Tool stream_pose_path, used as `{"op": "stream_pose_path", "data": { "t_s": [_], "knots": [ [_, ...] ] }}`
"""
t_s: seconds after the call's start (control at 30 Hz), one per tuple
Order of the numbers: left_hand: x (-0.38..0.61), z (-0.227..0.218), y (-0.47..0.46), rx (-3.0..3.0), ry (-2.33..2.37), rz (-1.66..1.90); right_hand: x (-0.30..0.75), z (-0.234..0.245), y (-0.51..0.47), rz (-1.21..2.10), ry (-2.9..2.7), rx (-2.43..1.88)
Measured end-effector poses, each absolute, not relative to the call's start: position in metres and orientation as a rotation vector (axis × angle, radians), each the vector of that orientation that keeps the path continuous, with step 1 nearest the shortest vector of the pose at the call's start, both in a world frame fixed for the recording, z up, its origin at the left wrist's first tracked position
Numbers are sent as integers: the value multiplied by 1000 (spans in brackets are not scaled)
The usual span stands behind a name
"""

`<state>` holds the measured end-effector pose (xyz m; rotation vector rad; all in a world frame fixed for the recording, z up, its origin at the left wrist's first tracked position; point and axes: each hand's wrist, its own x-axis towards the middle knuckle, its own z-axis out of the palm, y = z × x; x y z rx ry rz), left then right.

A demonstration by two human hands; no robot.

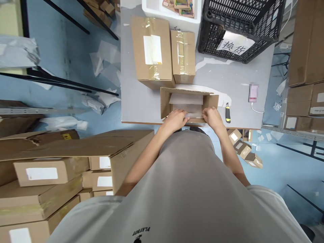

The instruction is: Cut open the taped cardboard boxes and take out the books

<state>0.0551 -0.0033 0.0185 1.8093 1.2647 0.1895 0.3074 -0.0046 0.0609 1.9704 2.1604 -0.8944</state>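
Note:
An open cardboard box (165,102) stands near the front edge of the table, its top facing me. Inside lies a pale sheet (186,99), with something whitish along the near side; what it is, I cannot make out. My left hand (176,118) is closed over the box's near wall at the left, fingers bent inward. At the near right corner, my right hand (212,116) grips the cardboard with curled fingers, some of them hidden. A yellow and black utility knife (227,113) lies to the right of the box.
Behind are two taped boxes, a larger one (162,72) and a smaller one (189,57). A white foam bin (154,8) and black crate (212,37) stand farther back. A phone (253,92) with a cable lies right. A big carton (136,152) of parcels stands left.

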Motion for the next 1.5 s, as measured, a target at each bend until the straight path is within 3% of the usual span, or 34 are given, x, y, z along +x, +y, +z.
{"op": "stream_pose_path", "data": {
  "t_s": [0.47,0.8,1.07,1.23,1.37,1.5],
  "knots": [
    [39,34,-14,1736,1152,51,284,77,12,-942,2027,1707],
    [36,46,2,1789,1106,-104,240,62,21,-794,2106,1073],
    [28,40,5,1964,1300,139,243,63,37,-696,1992,1277],
    [5,45,8,1764,1361,483,256,102,24,-638,2086,1432],
    [-12,56,19,1376,1317,921,295,146,4,-693,2403,1828],
    [-7,69,42,1053,1112,1126,323,168,7,-990,2653,2356]
  ]
}}
